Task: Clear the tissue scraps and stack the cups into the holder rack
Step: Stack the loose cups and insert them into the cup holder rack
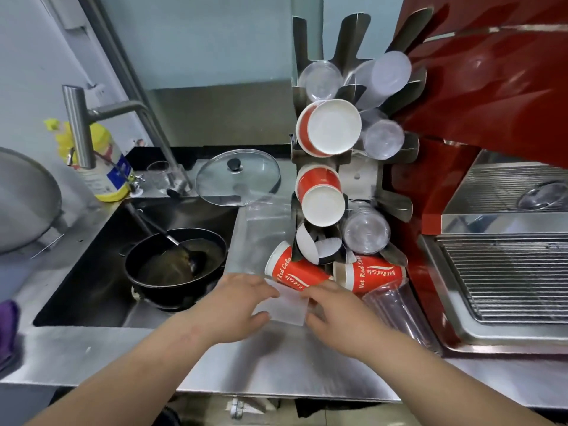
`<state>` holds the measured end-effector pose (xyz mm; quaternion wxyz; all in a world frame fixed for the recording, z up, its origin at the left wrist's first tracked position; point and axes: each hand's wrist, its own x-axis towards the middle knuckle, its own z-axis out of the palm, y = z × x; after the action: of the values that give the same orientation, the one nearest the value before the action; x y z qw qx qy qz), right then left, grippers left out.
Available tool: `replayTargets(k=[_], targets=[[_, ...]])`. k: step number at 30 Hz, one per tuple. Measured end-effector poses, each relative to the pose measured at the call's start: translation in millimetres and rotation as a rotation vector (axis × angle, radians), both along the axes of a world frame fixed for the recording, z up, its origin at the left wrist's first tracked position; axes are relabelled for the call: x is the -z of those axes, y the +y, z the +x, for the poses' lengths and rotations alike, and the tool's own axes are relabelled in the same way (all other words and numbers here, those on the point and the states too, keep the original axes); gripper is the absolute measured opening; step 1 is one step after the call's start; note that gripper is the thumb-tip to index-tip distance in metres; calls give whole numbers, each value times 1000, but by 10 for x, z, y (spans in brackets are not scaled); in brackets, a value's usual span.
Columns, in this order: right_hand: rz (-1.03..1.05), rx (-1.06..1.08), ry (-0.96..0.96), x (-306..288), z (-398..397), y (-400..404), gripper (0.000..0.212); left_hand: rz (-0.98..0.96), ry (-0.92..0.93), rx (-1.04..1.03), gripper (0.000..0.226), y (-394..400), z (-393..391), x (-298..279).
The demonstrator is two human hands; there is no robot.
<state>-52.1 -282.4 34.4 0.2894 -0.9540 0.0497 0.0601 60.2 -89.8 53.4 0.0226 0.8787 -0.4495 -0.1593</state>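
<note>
From the head view, both hands meet over a thin white tissue scrap (287, 305) lying on the steel desk (276, 370), just in front of the cup holder rack (347, 149). The left hand (242, 299) has its fingers curled loosely with the tips on the scrap's left edge; the right hand (341, 315) pinches the right edge between thumb and fingers, so each has a light hold on the sheet and neither is clenched. Two red paper cups lie on their sides at the foot of the rack, one to the left (293, 272) and one to the right (368, 273), and a stack of clear plastic cups (399, 315) lies tipped beside the right hand (all of them not yet racked). The rack already carries red cups and clear cups in its upper slots. To do this step well, I would gather the sheet inward from both edges into one wad and lift it straight up, since dragging it could nudge the left red cup, which touches or nearly touches its far corner. Room is tight: the sink (92, 272) with a dark pan (175, 262) opens close on the left, the red machine (491, 103) and its drip grille hem in the right, and the clearest path is back toward the near desk edge.
</note>
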Motion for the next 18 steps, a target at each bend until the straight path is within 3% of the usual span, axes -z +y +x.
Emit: replayTargets(k=[7,18], targets=[[-58,85,1,245,131,175,49,102,-102,58,70,-57,296,174],[-68,246,93,453,208,482,68,42,41,323,93,-30,715,550]])
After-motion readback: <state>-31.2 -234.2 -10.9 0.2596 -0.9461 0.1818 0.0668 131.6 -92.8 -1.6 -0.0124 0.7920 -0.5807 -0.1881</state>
